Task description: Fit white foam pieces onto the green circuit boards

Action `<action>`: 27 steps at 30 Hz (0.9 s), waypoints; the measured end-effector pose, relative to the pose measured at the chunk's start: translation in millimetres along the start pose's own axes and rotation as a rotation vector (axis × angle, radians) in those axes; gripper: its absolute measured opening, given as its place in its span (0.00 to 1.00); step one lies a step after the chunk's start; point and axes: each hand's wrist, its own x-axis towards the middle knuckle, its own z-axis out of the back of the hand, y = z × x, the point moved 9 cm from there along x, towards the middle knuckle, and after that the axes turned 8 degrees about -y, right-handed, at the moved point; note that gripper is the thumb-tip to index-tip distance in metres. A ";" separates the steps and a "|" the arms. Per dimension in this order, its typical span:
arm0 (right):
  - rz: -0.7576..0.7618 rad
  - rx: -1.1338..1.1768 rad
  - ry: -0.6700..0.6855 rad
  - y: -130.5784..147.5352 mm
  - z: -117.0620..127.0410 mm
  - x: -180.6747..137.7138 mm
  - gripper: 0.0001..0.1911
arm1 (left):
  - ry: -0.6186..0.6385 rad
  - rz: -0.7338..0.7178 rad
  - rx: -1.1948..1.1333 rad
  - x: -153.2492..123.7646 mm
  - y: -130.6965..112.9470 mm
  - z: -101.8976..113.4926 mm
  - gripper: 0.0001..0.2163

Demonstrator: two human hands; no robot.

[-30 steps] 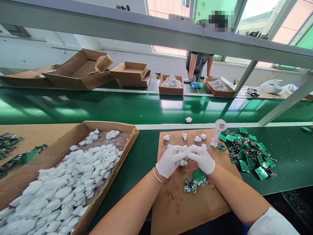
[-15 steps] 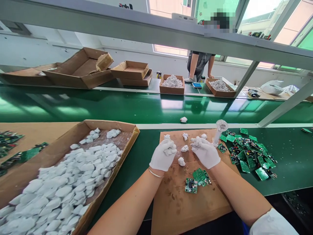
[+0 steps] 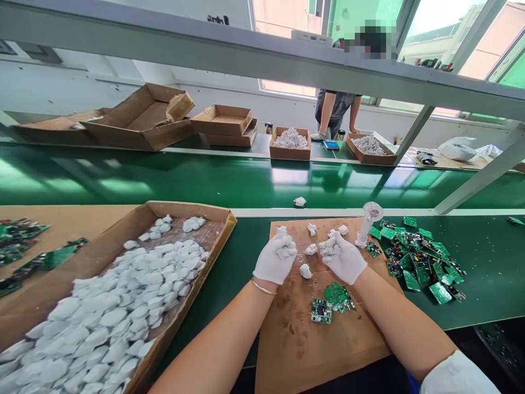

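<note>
Both my hands wear white gloves and are held above a brown cardboard sheet (image 3: 295,339). My left hand (image 3: 275,258) is closed with its fingers curled in; a white lump (image 3: 281,230) shows just beyond its fingertips. My right hand (image 3: 343,257) is closed, thumb and fingers pinched together; white on white hides what they may hold. Between and beyond the hands lie several soft white lumps, such as one putty-like lump (image 3: 305,271) and another (image 3: 311,249). Nearer to me, a green circuit board (image 3: 321,311) lies component side up beside overlapping boards (image 3: 338,296).
A cardboard tray (image 3: 192,295) of flattened white lumps stands at left. On the right are a circuit board pile (image 3: 422,257) and a clear handheld fan (image 3: 369,223). Behind runs a green conveyor belt (image 3: 197,180) carrying a lump-topped board (image 3: 299,202). A person (image 3: 336,109) stands beyond.
The lump-topped board on the belt has shifted left. My right hand's fingers have drawn into a tighter pinch and turned slightly. My left hand stays nearly in place.
</note>
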 end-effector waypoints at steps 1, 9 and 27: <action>-0.075 0.073 -0.015 -5.4 1.2 -0.4 0.22 | 0.006 0.002 0.000 -0.1 -0.4 -0.6 0.12; -0.156 0.095 -0.071 -14.8 9.5 -4.3 0.22 | -0.010 -0.012 0.011 0.9 -1.2 0.4 0.11; 0.203 -0.031 0.070 11.6 -3.7 -7.7 0.17 | 0.024 -0.258 0.071 -4.3 -52.8 -8.7 0.11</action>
